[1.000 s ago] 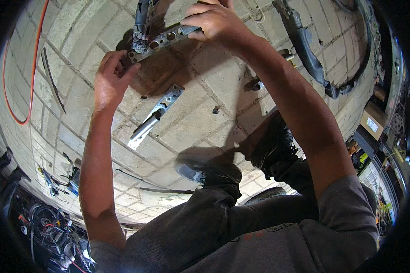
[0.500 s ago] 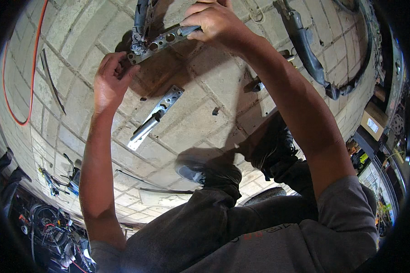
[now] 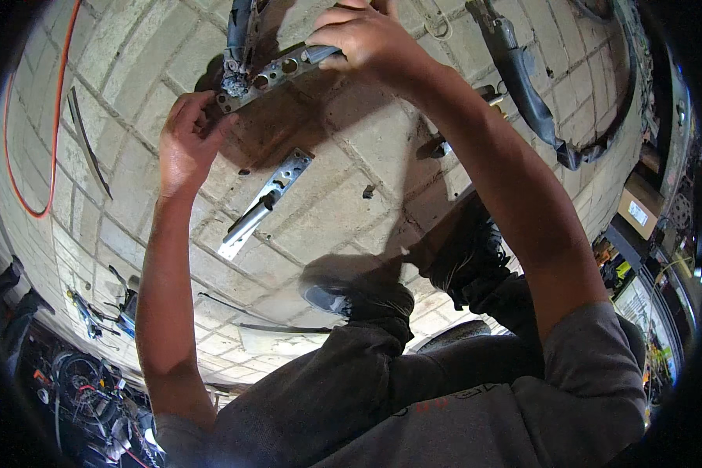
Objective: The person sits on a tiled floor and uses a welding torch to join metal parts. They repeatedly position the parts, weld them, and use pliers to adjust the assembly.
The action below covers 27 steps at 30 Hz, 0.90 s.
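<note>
A perforated metal bracket with round holes and a short tube at its right end lies across the top of the view. My right hand is closed around the tube end. My left hand has its thumb and forefinger at the bracket's left end, the other fingers curled. Between my hands a dark tube with a frayed, greyish end meets the bracket; how they join cannot be made out. Nearer to me, a similar metal bracket with a tube on it lies on the paving.
Block paving spreads beneath me. A black hose-like piece lies at right, an orange cable at left. Dark strips and tools lie about. A cardboard box stands far right; my shoe is near.
Both hands stay on the bracket with almost the same grip. My right hand and the bracket have shifted very slightly to the left.
</note>
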Each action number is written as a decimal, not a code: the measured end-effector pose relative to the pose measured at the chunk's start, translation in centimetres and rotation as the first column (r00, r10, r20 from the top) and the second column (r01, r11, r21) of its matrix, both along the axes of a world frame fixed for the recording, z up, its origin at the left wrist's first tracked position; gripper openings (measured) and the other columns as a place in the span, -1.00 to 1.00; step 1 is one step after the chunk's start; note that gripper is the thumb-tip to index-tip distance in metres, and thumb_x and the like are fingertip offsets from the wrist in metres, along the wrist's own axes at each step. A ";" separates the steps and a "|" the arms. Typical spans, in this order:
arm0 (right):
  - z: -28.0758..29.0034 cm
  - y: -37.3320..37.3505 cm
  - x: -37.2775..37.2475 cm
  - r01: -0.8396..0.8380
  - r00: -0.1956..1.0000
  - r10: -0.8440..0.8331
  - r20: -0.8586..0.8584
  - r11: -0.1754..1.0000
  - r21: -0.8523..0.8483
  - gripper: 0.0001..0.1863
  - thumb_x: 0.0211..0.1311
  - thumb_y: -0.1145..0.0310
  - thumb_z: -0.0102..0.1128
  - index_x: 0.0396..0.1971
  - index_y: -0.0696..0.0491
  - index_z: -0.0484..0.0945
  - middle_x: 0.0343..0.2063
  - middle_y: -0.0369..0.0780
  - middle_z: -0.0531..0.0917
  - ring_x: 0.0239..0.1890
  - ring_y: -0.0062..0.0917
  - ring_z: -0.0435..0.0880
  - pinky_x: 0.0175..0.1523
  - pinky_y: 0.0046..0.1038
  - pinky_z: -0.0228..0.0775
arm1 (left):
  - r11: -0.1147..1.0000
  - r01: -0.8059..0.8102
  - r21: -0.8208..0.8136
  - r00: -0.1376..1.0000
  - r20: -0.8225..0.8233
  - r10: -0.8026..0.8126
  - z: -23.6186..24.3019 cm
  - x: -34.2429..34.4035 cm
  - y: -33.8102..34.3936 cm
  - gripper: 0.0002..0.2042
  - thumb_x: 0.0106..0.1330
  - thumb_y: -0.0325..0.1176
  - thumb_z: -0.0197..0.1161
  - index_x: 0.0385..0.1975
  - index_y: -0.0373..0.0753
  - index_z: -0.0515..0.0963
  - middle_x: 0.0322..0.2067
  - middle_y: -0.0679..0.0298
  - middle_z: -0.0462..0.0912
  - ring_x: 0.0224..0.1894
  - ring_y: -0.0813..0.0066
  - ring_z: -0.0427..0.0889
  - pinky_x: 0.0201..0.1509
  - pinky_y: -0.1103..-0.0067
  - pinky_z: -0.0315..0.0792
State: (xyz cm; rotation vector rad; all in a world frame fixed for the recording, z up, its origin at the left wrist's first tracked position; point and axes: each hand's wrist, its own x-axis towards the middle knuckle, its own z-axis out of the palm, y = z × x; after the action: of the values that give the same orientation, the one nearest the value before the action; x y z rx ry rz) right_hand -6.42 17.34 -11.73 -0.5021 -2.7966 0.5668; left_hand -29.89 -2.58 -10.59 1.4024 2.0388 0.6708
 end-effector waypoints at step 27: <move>3.6 -20.9 4.8 0.365 0.931 -0.270 0.247 0.725 -0.585 -0.68 0.11 0.28 0.29 -0.15 0.08 0.58 -0.22 -0.12 0.60 -0.11 -0.25 0.55 -0.01 -0.24 0.35 | 0.997 0.018 0.071 1.000 0.022 -0.019 -0.7 -0.3 -0.4 -0.61 0.04 -0.51 0.46 -0.10 -0.29 0.52 -0.34 0.30 0.49 -0.45 0.56 0.42 -0.34 0.60 0.40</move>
State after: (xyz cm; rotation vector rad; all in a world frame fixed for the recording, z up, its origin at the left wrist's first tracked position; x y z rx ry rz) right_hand -1.65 -3.60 -8.11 -1.1711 -2.4886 1.4325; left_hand -30.17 -2.97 -11.26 1.4450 1.9997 0.7544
